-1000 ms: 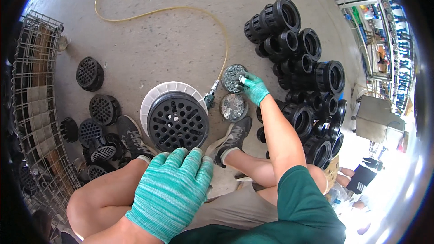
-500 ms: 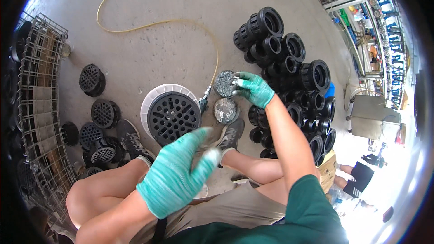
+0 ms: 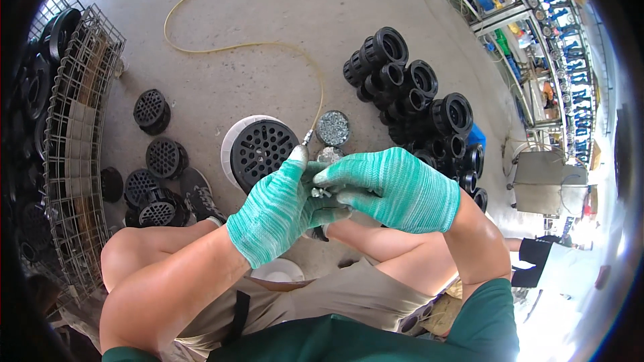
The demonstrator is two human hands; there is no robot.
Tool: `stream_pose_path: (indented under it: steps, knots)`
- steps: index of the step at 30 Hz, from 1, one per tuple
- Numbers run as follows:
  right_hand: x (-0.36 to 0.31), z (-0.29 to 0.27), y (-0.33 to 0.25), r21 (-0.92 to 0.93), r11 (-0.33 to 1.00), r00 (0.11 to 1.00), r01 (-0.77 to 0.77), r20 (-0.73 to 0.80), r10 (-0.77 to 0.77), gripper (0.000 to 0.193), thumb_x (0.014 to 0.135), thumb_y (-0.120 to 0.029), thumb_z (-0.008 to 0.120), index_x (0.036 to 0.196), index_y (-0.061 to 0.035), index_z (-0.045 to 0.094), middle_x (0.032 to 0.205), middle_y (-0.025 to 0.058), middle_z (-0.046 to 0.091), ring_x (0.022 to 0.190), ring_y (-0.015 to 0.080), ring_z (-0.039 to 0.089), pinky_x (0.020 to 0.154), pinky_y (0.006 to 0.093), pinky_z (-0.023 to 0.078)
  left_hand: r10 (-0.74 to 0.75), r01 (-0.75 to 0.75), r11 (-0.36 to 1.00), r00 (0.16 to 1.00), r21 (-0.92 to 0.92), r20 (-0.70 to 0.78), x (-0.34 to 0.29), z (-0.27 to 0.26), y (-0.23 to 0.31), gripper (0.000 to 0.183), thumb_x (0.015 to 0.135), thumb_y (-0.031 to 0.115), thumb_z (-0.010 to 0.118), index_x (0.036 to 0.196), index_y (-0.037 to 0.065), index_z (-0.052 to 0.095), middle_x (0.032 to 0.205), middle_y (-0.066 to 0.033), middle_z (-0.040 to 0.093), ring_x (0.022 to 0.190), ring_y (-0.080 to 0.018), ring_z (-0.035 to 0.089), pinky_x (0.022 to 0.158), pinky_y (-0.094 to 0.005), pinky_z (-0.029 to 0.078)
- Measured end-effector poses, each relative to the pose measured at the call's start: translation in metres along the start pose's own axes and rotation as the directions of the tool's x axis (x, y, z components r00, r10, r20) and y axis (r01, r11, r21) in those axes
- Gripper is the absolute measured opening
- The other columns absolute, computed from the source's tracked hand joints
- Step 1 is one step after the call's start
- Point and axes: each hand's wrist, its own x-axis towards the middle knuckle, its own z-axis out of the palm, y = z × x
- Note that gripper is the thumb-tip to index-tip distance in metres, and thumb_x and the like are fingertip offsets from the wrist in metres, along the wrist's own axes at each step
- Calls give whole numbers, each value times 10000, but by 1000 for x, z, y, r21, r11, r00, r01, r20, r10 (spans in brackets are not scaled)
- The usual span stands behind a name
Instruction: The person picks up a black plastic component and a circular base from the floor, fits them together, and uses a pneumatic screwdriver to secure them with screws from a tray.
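Observation:
My left hand point(image 3: 272, 211) and my right hand point(image 3: 402, 191), both in striped green-white gloves, meet above my lap. Small shiny metal fasteners point(image 3: 320, 192) show between them, looking like screws or bolts. The left fingers curl underneath in a cup, and the right fingertips are bent over the pieces. Just beyond the hands lies a round black perforated grate point(image 3: 265, 151) on top of a white round tub point(image 3: 230, 154). A round tin of small metal pieces point(image 3: 333, 127) stands farther out. Nearer, a second round tin point(image 3: 329, 154) is partly hidden behind my right hand.
A yellow hose point(image 3: 268, 45) crosses the floor, its metal end point(image 3: 308, 136) beside the grate. Black ringed pipe fittings point(image 3: 422, 104) are piled at right. More black grates point(image 3: 163, 157) lie at left, near a wire cage point(image 3: 74, 141). Shelving point(image 3: 510, 10) stands far right.
My right hand has come back from the tins toward me. My left hand has turned and moved in to meet it, and metal fasteners now show between them.

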Motion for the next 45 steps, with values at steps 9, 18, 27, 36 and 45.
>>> stream_pose_path:
  steps: [9, 18, 27, 36, 45]
  knots:
    - [9, -18, 38, 555, 776, 900, -300, -104, 422, 234, 951, -37, 643, 1180, 6, 654, 1001, 67, 701, 858, 141, 670, 785, 295, 573, 109, -109, 994, 994, -10, 13, -16, -13, -4, 531, 997, 355, 585, 1369, -14, 498, 1303, -204, 599, 1203, -325, 615, 1072, -479, 490]
    - [22, 110, 306, 847, 299, 606, -439, 33, 795, 285, 933, 61, 595, 1217, 37, 615, 1059, 123, 658, 841, 205, 682, 710, 328, 622, 305, -277, 938, 945, 207, -121, -24, -14, 18, 420, 970, 140, 591, 1345, -23, 495, 1242, -213, 630, 1092, -304, 683, 982, -433, 560]
    - [-6, 192, 391, 141, 692, 694, -708, -43, 719, 377, 841, -180, 700, 1198, -59, 684, 1097, 206, 720, 988, 314, 707, 892, 412, 549, 327, -187, 878, 907, 441, -266, -21, 4, 37, 389, 1013, 205, 593, 1313, -32, 524, 1067, -175, 676, 894, -234, 683, 815, -371, 577]
    - [5, 267, 359, -85, 703, 707, -706, -146, 692, 698, 780, -242, 819, 1403, -93, 540, 1510, 234, 417, 1353, 422, 456, 1119, 443, 417, 446, -252, 864, 787, 437, -427, -19, 17, 51, 374, 999, 300, 625, 1190, -19, 594, 833, -123, 635, 685, -190, 624, 599, -306, 520]
    - [9, 282, 372, -201, 760, 785, -618, -118, 608, 354, 804, -95, 727, 1155, -106, 679, 1269, 216, 559, 1170, 404, 567, 973, 462, 510, 415, -255, 891, 793, 376, -445, -13, 21, 45, 361, 1013, 340, 576, 1132, -1, 600, 854, -143, 651, 694, -211, 634, 583, -319, 529]
